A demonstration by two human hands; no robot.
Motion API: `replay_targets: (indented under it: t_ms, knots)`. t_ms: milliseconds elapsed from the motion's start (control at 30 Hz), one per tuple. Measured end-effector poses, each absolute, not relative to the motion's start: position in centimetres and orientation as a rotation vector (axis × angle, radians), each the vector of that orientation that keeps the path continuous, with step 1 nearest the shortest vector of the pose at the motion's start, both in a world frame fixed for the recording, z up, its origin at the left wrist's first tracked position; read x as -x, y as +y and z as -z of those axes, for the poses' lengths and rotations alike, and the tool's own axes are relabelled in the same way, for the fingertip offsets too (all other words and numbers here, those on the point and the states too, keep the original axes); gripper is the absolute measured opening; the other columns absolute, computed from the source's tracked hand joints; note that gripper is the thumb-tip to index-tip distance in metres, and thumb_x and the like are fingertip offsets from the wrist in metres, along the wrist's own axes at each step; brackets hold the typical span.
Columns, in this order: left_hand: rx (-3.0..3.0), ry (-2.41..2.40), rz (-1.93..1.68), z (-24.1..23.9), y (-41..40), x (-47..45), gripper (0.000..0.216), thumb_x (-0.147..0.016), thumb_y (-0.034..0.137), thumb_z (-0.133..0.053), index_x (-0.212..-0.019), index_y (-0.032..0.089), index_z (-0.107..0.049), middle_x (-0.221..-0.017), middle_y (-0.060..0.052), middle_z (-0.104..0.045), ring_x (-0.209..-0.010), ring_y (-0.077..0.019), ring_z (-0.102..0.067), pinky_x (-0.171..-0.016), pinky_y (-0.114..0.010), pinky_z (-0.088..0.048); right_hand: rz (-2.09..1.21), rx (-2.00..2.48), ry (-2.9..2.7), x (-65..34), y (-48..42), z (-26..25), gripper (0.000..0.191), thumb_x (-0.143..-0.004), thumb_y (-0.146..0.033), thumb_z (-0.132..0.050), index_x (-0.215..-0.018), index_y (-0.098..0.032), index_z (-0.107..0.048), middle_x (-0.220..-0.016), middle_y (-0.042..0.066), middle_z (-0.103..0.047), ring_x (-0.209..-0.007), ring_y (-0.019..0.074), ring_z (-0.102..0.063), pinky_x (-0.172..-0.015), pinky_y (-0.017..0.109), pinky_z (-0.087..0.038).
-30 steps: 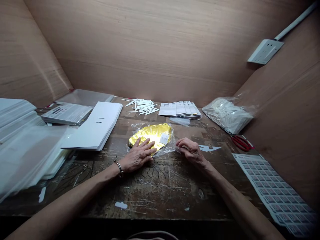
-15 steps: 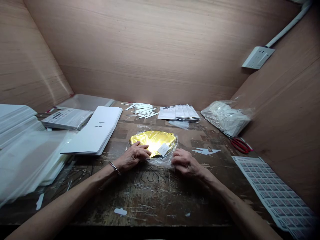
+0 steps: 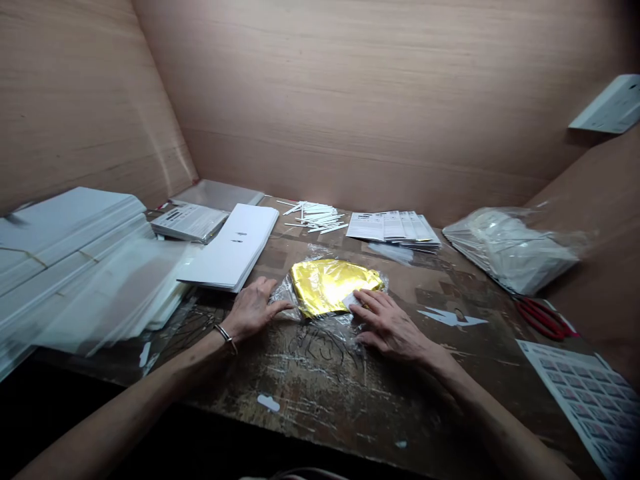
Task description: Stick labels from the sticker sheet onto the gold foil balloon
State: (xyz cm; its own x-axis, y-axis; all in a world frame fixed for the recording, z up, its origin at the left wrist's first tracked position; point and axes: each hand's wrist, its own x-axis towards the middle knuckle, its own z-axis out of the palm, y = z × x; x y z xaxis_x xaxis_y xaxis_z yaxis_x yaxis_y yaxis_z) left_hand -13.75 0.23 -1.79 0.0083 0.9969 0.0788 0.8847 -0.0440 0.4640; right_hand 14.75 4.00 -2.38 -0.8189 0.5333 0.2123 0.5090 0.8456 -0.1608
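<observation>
A folded gold foil piece (image 3: 327, 288) lies inside a clear plastic bag (image 3: 330, 327) on the worn wooden table (image 3: 320, 393). My left hand (image 3: 251, 312), with a bracelet at the wrist, rests at the bag's left edge with its fingers spread and the thumb touching the plastic. My right hand (image 3: 389, 327) lies flat on the bag's right side, fingers stretched out over the gold foil's edge and a small white label.
A white paper stack (image 3: 233, 250) lies left of the bag, with larger stacks of sheets (image 3: 75, 267) further left. Behind are white strips (image 3: 315, 217), printed leaflets (image 3: 393, 227) and a plastic bag of white items (image 3: 515, 247). Red scissors (image 3: 545, 317) and a sticker sheet (image 3: 590, 387) lie at right.
Both hands went from curled at the bag's near edge to lying flat; the left moved off the foil to the bag's left edge, the right onto its right side. The view swung left.
</observation>
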Motion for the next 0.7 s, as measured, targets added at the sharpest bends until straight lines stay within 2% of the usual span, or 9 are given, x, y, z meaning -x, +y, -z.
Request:
replay_targets:
  t_ms: [100,200,267,367,433,533,633,700]
  knots:
    - [-1.637,1.902,-0.748,2.1,0.0,13.4,0.043,-0.061,0.048,-0.052,-0.084,0.012,-0.055,-0.063,-0.002,-0.056,-0.057,-0.0141,-0.053,-0.050,-0.023,-0.039,-0.086,0.760,-2.738,-14.7,3.6,3.0,0.035,-0.073,-0.031,-0.049,-0.105,-0.019,-0.049,-0.115,0.012,-0.044,-0.108,0.0244,-0.035,-0.085,0.044,-0.032]
    - [-1.209,1.745,-0.909,2.4,0.1,12.6,0.031,-0.061,0.038,-0.053,-0.077,0.012,-0.052,-0.041,0.006,-0.043,-0.031,-0.0067,-0.038,-0.030,-0.017,-0.026,-0.049,0.780,-2.708,-14.7,3.4,3.2,0.019,-0.076,-0.022,-0.042,-0.091,-0.018,-0.055,-0.098,0.011,-0.053,-0.094,0.0202,-0.044,-0.078,0.038,-0.037]
    - [-1.038,1.634,-0.988,2.5,0.3,12.2,0.021,-0.059,0.032,-0.054,-0.068,0.013,-0.050,-0.036,0.008,-0.038,-0.025,-0.0041,-0.031,-0.025,-0.015,-0.018,-0.020,0.827,-2.715,-14.8,3.4,3.4,0.018,-0.077,-0.016,-0.038,-0.078,-0.017,-0.056,-0.083,0.009,-0.055,-0.080,0.0171,-0.047,-0.071,0.034,-0.038]
    - [-0.921,1.529,-1.190,2.6,0.7,12.0,0.020,-0.055,0.029,-0.057,-0.060,0.014,-0.046,-0.043,0.006,-0.044,-0.029,-0.0042,-0.037,-0.024,-0.013,-0.020,0.010,0.892,-2.731,-14.9,3.4,3.7,0.023,-0.077,-0.012,-0.034,-0.068,-0.016,-0.055,-0.072,0.007,-0.053,-0.071,0.0153,-0.045,-0.066,0.030,-0.037]
    - [-0.874,1.461,-1.292,2.4,1.0,11.9,0.022,-0.053,0.029,-0.059,-0.059,0.013,-0.045,-0.048,0.004,-0.048,-0.034,-0.0057,-0.043,-0.025,-0.014,-0.025,-0.040,0.918,-2.721,-15.2,3.5,3.6,0.022,-0.078,-0.015,-0.035,-0.070,-0.016,-0.055,-0.072,0.007,-0.053,-0.070,0.0153,-0.044,-0.065,0.030,-0.037]
    - [-0.858,1.371,-1.341,2.1,1.6,11.8,0.022,-0.055,0.030,-0.058,-0.060,0.013,-0.045,-0.050,0.002,-0.050,-0.036,-0.0070,-0.046,-0.027,-0.015,-0.031,-0.249,0.928,-2.654,-15.7,3.6,2.8,0.022,-0.080,-0.023,-0.035,-0.086,-0.017,-0.055,-0.081,0.007,-0.055,-0.076,0.0154,-0.046,-0.069,0.029,-0.038]
    - [-0.878,1.337,-1.336,2.0,1.8,11.5,0.021,-0.057,0.030,-0.057,-0.060,0.013,-0.044,-0.047,0.003,-0.049,-0.034,-0.0071,-0.045,-0.028,-0.016,-0.032,-0.383,0.884,-2.584,-15.7,3.4,1.8,0.030,-0.079,-0.031,-0.037,-0.103,-0.017,-0.048,-0.095,0.009,-0.053,-0.086,0.0170,-0.046,-0.074,0.030,-0.038]
    - [-0.894,1.353,-1.320,1.8,1.5,11.3,0.022,-0.058,0.031,-0.056,-0.060,0.013,-0.044,-0.047,0.003,-0.049,-0.034,-0.0073,-0.045,-0.029,-0.017,-0.032,-0.362,0.833,-2.603,-15.3,3.0,1.5,0.037,-0.074,-0.036,-0.045,-0.106,-0.016,-0.047,-0.100,0.011,-0.051,-0.090,0.0196,-0.044,-0.076,0.033,-0.037]
